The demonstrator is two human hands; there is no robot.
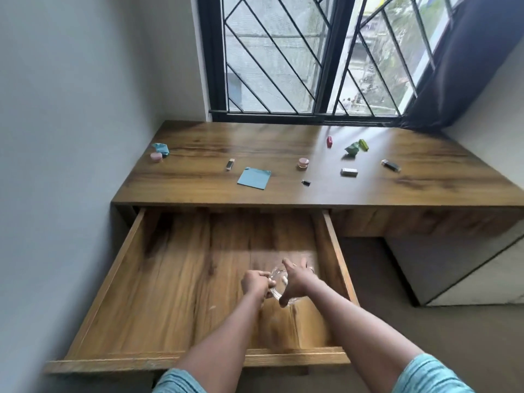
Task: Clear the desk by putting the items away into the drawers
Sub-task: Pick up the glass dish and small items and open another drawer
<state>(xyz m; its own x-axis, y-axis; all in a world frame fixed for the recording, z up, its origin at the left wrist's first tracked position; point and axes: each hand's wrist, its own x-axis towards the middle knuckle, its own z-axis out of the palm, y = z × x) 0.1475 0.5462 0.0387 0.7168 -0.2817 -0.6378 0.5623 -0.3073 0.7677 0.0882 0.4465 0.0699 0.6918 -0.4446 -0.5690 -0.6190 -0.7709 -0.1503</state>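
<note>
Drawer point(133, 251): one, pulled open below the desk point(198, 191).
Glass dish point(277, 273): one, inside the drawer, right of middle, between both hands.
Left hand point(255, 282): fingers curled on the dish's rim.
Right hand point(297, 280): fingers spread across the dish; whether it grips cannot be told.
Desk top: two pink jars point(156, 157), two crumpled papers point(161, 148), one blue pad point(254, 178) and four small sticks point(348, 172).

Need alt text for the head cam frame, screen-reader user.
The left hand and right hand hold a clear glass dish inside the open wooden drawer. On the desk beyond lie scattered small items, among them a blue sticky note, a pink jar and crumpled green paper, beneath a barred window.
</note>
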